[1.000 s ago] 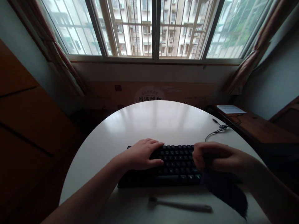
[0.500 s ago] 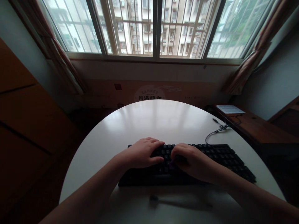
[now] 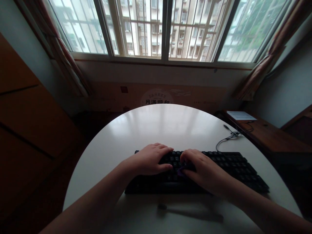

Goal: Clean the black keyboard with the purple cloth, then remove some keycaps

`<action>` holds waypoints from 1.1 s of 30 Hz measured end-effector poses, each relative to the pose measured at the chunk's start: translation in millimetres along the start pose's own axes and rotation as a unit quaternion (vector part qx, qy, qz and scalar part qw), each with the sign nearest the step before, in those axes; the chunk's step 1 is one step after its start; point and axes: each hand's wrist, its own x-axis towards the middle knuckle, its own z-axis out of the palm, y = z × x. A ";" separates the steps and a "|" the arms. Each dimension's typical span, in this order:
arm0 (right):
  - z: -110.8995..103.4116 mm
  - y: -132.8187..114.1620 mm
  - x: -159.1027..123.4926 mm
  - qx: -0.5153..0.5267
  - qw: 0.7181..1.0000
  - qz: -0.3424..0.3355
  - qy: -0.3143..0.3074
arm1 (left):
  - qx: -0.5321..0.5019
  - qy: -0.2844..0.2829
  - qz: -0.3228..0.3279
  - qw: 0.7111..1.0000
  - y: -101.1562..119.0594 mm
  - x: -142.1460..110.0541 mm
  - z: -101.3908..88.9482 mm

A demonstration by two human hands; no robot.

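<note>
A black keyboard [image 3: 234, 165] lies across the white round table. My left hand [image 3: 152, 159] rests over its left part with fingers and thumb stretched out and apart. Over the middle keys, my right hand [image 3: 197, 165] is closed on a small dark purple thing [image 3: 180, 171], perhaps a cloth; most of it is hidden under the fingers. On the near side of the keyboard lies a slim brush-like tool [image 3: 190, 214] with a dark head at its left end, dim and blurred.
The keyboard's thin black cable [image 3: 225, 138] lies looped at the table's right, its plug on the table top [image 3: 165, 126]. Beyond stands a brown wooden desk [image 3: 273, 136] with white paper [image 3: 241, 115]. A wooden cabinet [image 3: 26, 130] is at left, and a barred window [image 3: 165, 29] ahead.
The view has shifted slightly. My right hand's fingers have parted a little from the keys, showing more of the purple thing. The left hand keeps its place.
</note>
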 end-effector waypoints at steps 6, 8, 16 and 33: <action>4.6 2.6 3.3 -0.010 1.000 -0.001 0.028 | 0.000 0.000 0.002 1.000 0.2 0.4 0.0; 4.7 3.9 3.3 -0.007 0.999 -0.002 0.032 | 0.000 0.000 0.004 1.000 0.4 0.7 -0.5; 0.8 3.7 1.9 0.006 1.000 0.005 0.021 | -0.001 -0.001 -0.002 1.000 1.3 0.1 -1.1; 3.0 1.6 4.0 -0.007 0.999 -0.001 0.033 | 0.007 -0.004 -0.003 1.000 3.2 0.4 -3.0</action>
